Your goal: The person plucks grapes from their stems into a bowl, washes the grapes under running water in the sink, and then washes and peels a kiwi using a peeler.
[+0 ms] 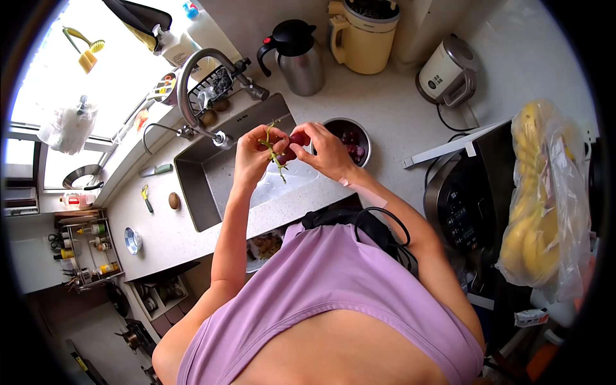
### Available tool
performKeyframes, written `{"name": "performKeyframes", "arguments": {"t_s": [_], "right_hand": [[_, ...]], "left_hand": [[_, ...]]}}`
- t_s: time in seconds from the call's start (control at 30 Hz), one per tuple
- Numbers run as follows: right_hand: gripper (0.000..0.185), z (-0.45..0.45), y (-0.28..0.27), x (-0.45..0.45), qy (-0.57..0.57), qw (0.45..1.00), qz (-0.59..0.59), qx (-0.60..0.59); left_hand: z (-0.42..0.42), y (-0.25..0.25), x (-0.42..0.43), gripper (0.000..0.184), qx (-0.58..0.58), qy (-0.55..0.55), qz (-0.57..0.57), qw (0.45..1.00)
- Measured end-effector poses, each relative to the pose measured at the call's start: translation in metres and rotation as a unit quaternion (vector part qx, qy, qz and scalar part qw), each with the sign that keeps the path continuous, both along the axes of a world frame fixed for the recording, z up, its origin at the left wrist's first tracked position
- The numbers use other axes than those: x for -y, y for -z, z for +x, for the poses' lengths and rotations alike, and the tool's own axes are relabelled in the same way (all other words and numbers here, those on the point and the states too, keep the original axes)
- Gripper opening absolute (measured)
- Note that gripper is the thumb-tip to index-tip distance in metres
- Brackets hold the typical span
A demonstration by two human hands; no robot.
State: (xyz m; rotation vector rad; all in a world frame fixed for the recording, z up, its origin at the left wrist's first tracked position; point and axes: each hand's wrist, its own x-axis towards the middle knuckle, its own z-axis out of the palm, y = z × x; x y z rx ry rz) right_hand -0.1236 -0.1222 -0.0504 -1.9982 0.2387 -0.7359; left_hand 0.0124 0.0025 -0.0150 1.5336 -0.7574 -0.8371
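Over the sink [200, 208], my left hand [256, 151] pinches a green grape stem [277, 160] that has few grapes left on it. My right hand [324, 151] is closed around red grapes [296, 140] at the stem's right side. Its fingertips cover part of them, so how many it grips is hidden. Just right of my right hand, a metal bowl [366, 131] holds several dark red grapes [351, 142]. The faucet [186, 83] arches to the left of my hands, its spout end near my left hand.
A steel thermos jug [301, 67], a cream-colored appliance [366, 38] and an electric kettle [449, 70] stand along the back. Left of the sink lie a knife [156, 171], a peeler [147, 199] and a small bowl [132, 240]. Bagged bananas [536, 212] hang at right.
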Motion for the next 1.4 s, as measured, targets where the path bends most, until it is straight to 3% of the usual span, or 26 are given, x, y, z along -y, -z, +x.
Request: {"name": "performKeyframes", "arguments": {"t_s": [0.17, 0.23, 0.27, 0.3, 0.37, 0.4, 0.43, 0.5, 0.63, 0.67, 0.73, 0.77, 0.8, 0.83, 0.9, 0.93, 1.0, 1.03, 1.1, 1.4], "right_hand": [[0.029, 0.007, 0.009, 0.003, 0.016, 0.997, 0.006, -0.074], [0.043, 0.015, 0.031, 0.014, -0.099, 0.953, 0.276, -0.069], [0.049, 0.014, 0.037, 0.021, -0.146, 0.862, 0.479, -0.073], [0.048, 0.011, 0.037, 0.027, -0.139, 0.831, 0.536, -0.06], [0.052, 0.005, 0.066, 0.045, -0.077, 0.895, 0.417, -0.135], [0.053, 0.003, 0.078, 0.047, 0.025, 0.964, 0.202, -0.172], [0.053, -0.002, 0.084, 0.046, 0.025, 0.964, 0.202, -0.172], [0.051, -0.016, 0.099, 0.046, 0.078, 0.93, -0.071, -0.353], [0.039, -0.032, 0.134, 0.045, 0.093, 0.903, -0.245, -0.34], [0.039, -0.031, 0.136, 0.046, 0.092, 0.903, -0.246, -0.34], [0.034, -0.022, 0.089, 0.036, 0.083, 0.966, -0.124, -0.213], [0.034, -0.013, 0.064, 0.035, 0.026, 0.984, 0.009, -0.175], [0.035, -0.006, 0.048, 0.029, -0.049, 0.981, 0.168, -0.087], [0.035, 0.0, 0.025, 0.024, -0.119, 0.962, 0.243, -0.028], [0.034, 0.0, -0.018, 0.019, -0.2, 0.935, 0.279, -0.088], [0.034, 0.002, -0.02, 0.018, -0.2, 0.936, 0.277, -0.087], [0.034, 0.005, -0.024, 0.018, -0.136, 0.98, 0.1, -0.101], [0.034, 0.005, -0.025, 0.018, -0.138, 0.981, 0.097, -0.1], [0.033, 0.004, -0.027, 0.016, -0.067, 0.995, -0.036, -0.062], [0.031, 0.002, -0.025, 0.019, -0.016, 0.992, -0.115, -0.054]], "left_hand": [[-0.004, 0.001, 0.001, 0.01, -0.011, 0.013, -0.017, 1.0], [-0.003, 0.001, 0.0, 0.01, -0.018, 0.014, -0.011, 1.0], [0.0, 0.002, -0.002, 0.009, -0.011, 0.005, -0.019, 1.0], [0.003, 0.002, -0.003, 0.009, -0.003, -0.005, -0.028, 1.0], [0.005, -0.004, -0.004, 0.008, 0.001, -0.017, -0.033, 0.999], [0.006, -0.006, -0.006, 0.008, -0.003, -0.02, -0.031, 0.999], [0.007, -0.007, -0.008, 0.008, -0.008, -0.021, -0.028, 0.999], [0.011, -0.004, -0.009, 0.009, -0.022, -0.011, -0.028, 0.999], [0.011, -0.008, -0.009, 0.01, -0.036, -0.02, -0.026, 0.999], [0.011, -0.009, -0.008, 0.011, -0.045, -0.027, -0.028, 0.998], [0.011, -0.007, -0.007, 0.011, -0.041, -0.022, -0.04, 0.998], [0.011, -0.005, -0.007, 0.011, -0.038, -0.014, -0.052, 0.998], [0.01, -0.004, -0.006, 0.011, -0.039, -0.013, -0.051, 0.998], [0.01, -0.003, -0.006, 0.012, -0.048, -0.006, -0.046, 0.998], [0.009, -0.003, -0.004, 0.014, -0.055, 0.002, -0.042, 0.998], [0.008, -0.003, -0.002, 0.014, -0.054, 0.002, -0.045, 0.998], [0.006, -0.006, -0.002, 0.016, -0.057, -0.003, -0.039, 0.998], [0.006, -0.008, -0.001, 0.016, -0.056, -0.005, -0.042, 0.998], [0.003, -0.009, -0.001, 0.019, -0.034, 0.004, -0.037, 0.999], [-0.008, 0.001, 0.007, 0.026, 0.203, -0.005, -0.018, 0.979]]}}
